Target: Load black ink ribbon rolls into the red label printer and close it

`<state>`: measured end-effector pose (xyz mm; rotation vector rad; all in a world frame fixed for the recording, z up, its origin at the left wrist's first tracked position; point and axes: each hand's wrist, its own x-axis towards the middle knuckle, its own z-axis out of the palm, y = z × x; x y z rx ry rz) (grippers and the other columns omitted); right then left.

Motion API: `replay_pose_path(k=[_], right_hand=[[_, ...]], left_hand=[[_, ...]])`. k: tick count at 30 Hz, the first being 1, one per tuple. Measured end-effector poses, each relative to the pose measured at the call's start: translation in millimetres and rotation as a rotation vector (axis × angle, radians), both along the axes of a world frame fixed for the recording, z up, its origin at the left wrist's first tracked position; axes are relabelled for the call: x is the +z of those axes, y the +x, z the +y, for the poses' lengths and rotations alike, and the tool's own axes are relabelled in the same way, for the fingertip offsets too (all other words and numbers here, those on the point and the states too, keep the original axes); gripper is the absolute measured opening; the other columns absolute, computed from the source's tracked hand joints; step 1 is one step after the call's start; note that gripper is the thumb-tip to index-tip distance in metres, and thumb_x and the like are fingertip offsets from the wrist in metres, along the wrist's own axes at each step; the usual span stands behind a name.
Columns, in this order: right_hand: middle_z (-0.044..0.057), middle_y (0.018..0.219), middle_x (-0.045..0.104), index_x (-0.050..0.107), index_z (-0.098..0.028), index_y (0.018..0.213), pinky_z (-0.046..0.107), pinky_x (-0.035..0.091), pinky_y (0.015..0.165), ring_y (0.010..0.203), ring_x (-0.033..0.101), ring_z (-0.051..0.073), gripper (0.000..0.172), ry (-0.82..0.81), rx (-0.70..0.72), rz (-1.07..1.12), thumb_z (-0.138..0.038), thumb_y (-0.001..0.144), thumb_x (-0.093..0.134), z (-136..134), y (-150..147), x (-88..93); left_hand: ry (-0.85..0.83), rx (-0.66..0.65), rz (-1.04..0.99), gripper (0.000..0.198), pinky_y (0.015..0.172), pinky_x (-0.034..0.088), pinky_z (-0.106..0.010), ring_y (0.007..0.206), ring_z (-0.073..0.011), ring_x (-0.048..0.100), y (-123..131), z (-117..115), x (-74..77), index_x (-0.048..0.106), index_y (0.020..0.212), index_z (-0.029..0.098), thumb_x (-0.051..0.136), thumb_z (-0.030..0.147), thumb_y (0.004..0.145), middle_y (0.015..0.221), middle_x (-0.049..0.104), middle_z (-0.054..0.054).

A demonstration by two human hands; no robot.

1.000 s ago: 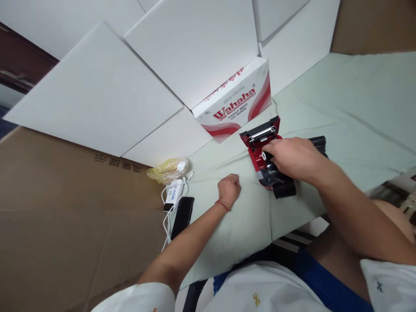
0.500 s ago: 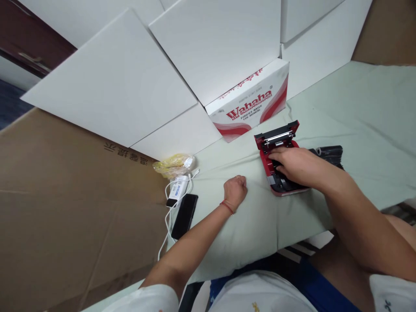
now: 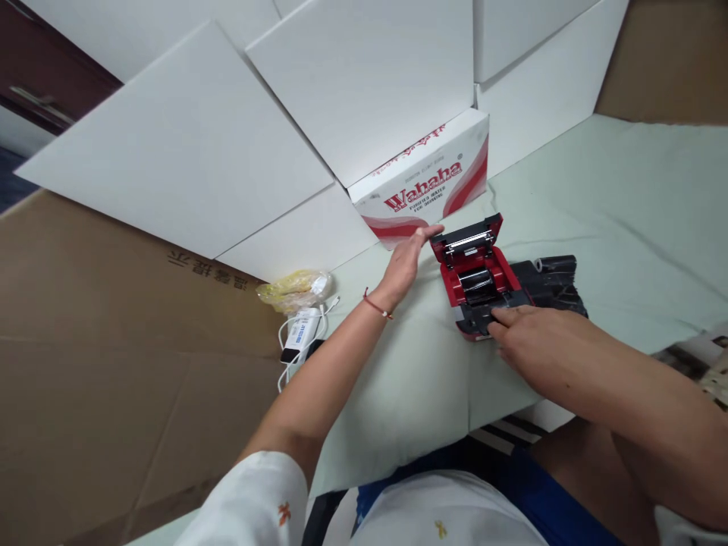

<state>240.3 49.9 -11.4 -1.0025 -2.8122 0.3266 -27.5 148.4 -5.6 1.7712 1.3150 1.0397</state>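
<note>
A small red-and-black printer (image 3: 459,292) stands on the cloth with its lid (image 3: 469,241) raised. Inside its bay lies a shiny black roll (image 3: 478,286). My left hand (image 3: 405,262) reaches up to the left edge of the lid, fingers stretched out; whether the fingertips touch it is hard to tell. My right hand (image 3: 526,341) grips the printer's front right part, index finger on top and thumb lower at the front edge. Just right of the printer lie a black roll (image 3: 557,264) and dark crumpled film (image 3: 560,292), partly behind my right hand.
Behind the printer a white-and-red Wahaha carton (image 3: 426,186) leans against white panels (image 3: 364,83). To the left are a yellowish plastic bag (image 3: 296,290), a white power bank (image 3: 301,331) with a cable, and a dark phone mostly hidden by my left arm. Brown cardboard (image 3: 114,334) borders the left side.
My left hand has risen from the cloth to the lid, its fist opening. My right hand has come out of the printer's bay to its front, uncovering the black roll. The view has shifted slightly.
</note>
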Motion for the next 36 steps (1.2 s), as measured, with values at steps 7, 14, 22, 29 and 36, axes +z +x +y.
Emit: replay_pose_path(k=[7, 14, 22, 29, 36], right_hand=[[0.012, 0.102, 0.077, 0.076, -0.024, 0.098, 0.038, 0.052, 0.069, 0.082, 0.07, 0.028, 0.024, 0.027, 0.059, -0.055, -0.013, 0.086, 0.059, -4.2, 0.7, 7.6], [0.011, 0.1, 0.08, 0.076, -0.026, 0.094, 0.038, 0.05, 0.061, 0.074, 0.073, 0.028, 0.025, -0.04, -0.048, -0.089, -0.018, 0.094, 0.051, 5.4, 4.9, 17.6], [0.008, 0.105, 0.079, 0.075, -0.025, 0.11, 0.032, 0.044, 0.064, 0.082, 0.073, 0.023, 0.027, -0.128, -0.078, -0.082, -0.021, 0.094, 0.053, 14.0, 13.5, 19.2], [0.006, 0.085, 0.076, 0.074, -0.023, 0.091, 0.033, 0.038, 0.061, 0.069, 0.068, 0.023, 0.02, -0.09, -0.061, -0.146, -0.023, 0.095, 0.054, 25.2, 2.5, 36.2], [0.021, 0.104, 0.078, 0.076, -0.018, 0.112, 0.038, 0.048, 0.073, 0.092, 0.073, 0.034, 0.031, -0.187, -0.405, -0.203, -0.022, 0.096, 0.049, 66.4, -31.6, 42.4]], left_hand=[[0.128, -0.341, 0.528, 0.051, 0.126, 0.039, -0.049, 0.145, -0.0302, 0.057, 20.8, -70.4, 16.5, 0.063, 0.146, 0.019, 0.06, 0.034, 0.097, 0.154, 0.062, -0.014], [0.048, -0.349, 0.576, 0.055, 0.123, 0.046, -0.048, 0.151, -0.0282, 0.051, 24.6, -88.0, 2.7, 0.064, 0.145, 0.025, 0.062, 0.024, 0.09, 0.16, 0.056, -0.01], [-0.285, 0.009, -0.231, 0.097, 0.125, 0.039, -0.052, 0.165, -0.0299, 0.022, 14.5, -85.9, -52.6, 0.031, 0.162, 0.044, 0.084, 0.037, 0.082, 0.178, 0.022, -0.004], [-0.476, 0.065, -0.446, 0.109, 0.123, 0.044, -0.048, 0.164, -0.0289, 0.026, 26.5, -80.6, -72.2, 0.026, 0.162, 0.047, 0.078, 0.019, 0.071, 0.179, 0.018, -0.002], [-0.404, 0.077, -0.458, 0.087, 0.126, 0.038, -0.05, 0.157, -0.0294, 0.04, 31.1, -91.5, -67.8, 0.041, 0.151, 0.034, 0.081, 0.022, 0.075, 0.172, 0.034, -0.01]])
